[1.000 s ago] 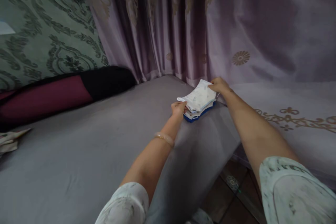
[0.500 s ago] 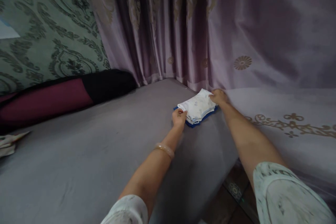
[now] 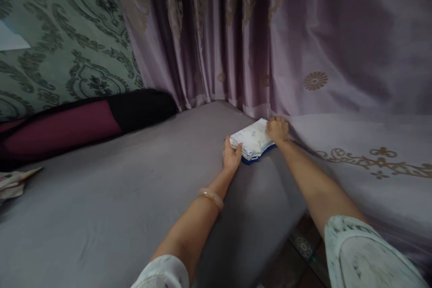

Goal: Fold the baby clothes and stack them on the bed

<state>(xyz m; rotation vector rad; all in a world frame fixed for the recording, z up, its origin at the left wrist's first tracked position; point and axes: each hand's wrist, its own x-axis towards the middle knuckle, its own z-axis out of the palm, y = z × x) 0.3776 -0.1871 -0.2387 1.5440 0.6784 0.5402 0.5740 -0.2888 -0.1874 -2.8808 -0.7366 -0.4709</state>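
Item, one stack of thin, folded white cloth pieces with a faint blue print (image 3: 254, 138), lying between the two grips on a bed-like surface covered in smooth grey fabric (image 3: 135, 189). Item, a dark blue cloth layer (image 3: 252, 161), lowest in the stack, showing along the near edge, just right of the left grip (image 3: 231, 157). Left grip: a bare hand, the stack's left end held between thumb and fingers. Right grip (image 3: 277, 129): a bare hand, fingers curled in at the far right end; whether it pinches the cloth or only presses on it, cannot tell. Altered within the last second: the top white piece, earlier raised and askew between the grips, now lies down upon the rest; the blue corner that stuck out beyond the left grip is gone from view, and the right grip has folded inward. Condition, as judged: layers more nearly flush, the pile compact, though the near edge remains uneven. Beyond the grips, a pleated mauve satin curtain with gold motifs (image 3: 249, 60); well left of them, a long maroon-and-black fabric bundle (image 3: 145, 110).
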